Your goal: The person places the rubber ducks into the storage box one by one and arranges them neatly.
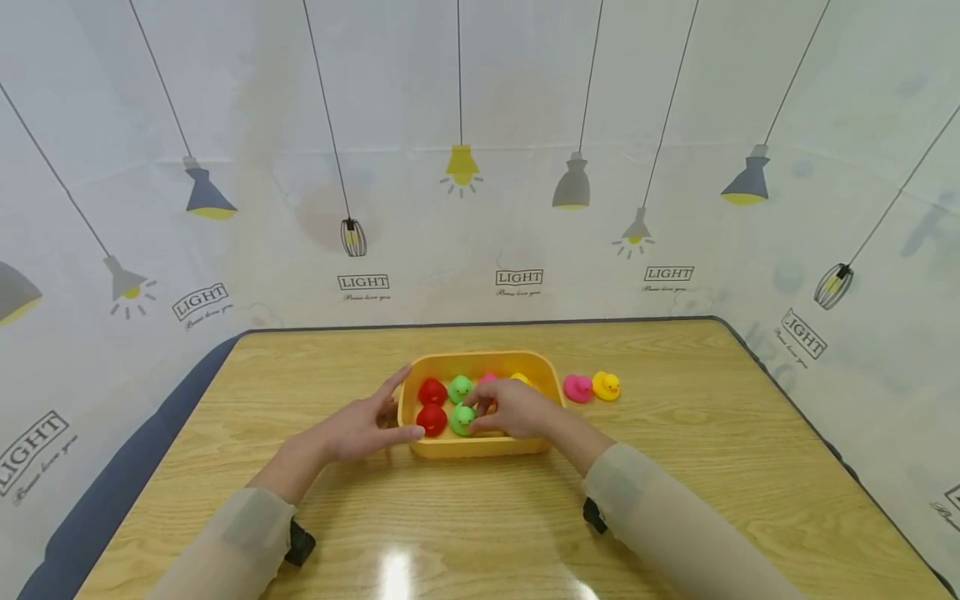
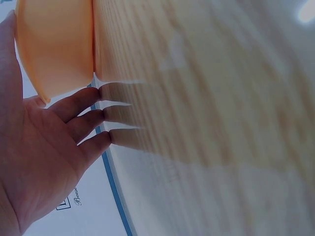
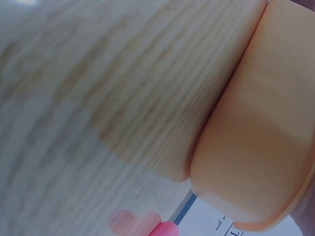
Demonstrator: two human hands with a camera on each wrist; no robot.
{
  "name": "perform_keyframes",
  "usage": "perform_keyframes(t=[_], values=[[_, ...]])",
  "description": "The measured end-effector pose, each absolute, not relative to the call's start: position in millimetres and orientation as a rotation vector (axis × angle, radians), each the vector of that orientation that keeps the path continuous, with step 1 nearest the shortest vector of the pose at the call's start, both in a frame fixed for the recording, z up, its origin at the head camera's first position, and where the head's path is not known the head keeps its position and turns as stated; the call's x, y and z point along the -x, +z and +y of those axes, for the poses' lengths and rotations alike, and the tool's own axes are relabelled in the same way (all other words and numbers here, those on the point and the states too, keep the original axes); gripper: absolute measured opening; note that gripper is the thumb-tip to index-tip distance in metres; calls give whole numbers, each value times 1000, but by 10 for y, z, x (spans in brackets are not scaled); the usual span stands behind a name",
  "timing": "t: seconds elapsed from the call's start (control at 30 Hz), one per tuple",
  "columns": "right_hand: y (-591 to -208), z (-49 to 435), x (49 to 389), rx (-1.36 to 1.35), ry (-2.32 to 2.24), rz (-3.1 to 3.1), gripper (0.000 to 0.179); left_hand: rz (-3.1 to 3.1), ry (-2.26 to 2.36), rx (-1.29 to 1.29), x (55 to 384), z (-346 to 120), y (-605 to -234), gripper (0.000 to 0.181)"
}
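A yellow-orange plastic basket [image 1: 480, 447] stands on the wooden table with small rubber ducks inside. Two red ducks [image 1: 431, 419] sit at its left end, with a green duck [image 1: 460, 388] beside the rear one. My left hand [image 1: 358, 429] rests against the basket's left end, thumb at the front rim, the other fingers spread and lightly bent. Reaching in over the front right, my right hand [image 1: 517, 408] pinches a front green duck [image 1: 461, 420] between thumb and fingers. Behind that hand a pink duck [image 1: 488, 378] and a yellow duck [image 1: 520, 378] are partly hidden.
Right of the basket, a pink duck [image 1: 578, 387] and a yellow duck [image 1: 606, 386] stand side by side on the table [image 1: 465, 517]. A white curtain [image 1: 420, 100] printed with lamps encloses the table's back and sides.
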State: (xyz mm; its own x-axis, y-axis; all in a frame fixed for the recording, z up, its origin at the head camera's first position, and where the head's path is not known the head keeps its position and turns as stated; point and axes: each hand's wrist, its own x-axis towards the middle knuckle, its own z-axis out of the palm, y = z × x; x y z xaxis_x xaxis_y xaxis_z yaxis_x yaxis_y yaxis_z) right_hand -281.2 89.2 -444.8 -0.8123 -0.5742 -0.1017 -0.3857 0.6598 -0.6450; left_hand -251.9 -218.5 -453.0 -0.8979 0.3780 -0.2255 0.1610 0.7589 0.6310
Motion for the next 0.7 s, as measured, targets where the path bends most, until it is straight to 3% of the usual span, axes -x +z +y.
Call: perform_keyframes(t=[0.7], values=[[-4439, 892, 2801, 787, -899, 2590, 26, 2636, 873, -415, 2508, -2181, -4534, 109]])
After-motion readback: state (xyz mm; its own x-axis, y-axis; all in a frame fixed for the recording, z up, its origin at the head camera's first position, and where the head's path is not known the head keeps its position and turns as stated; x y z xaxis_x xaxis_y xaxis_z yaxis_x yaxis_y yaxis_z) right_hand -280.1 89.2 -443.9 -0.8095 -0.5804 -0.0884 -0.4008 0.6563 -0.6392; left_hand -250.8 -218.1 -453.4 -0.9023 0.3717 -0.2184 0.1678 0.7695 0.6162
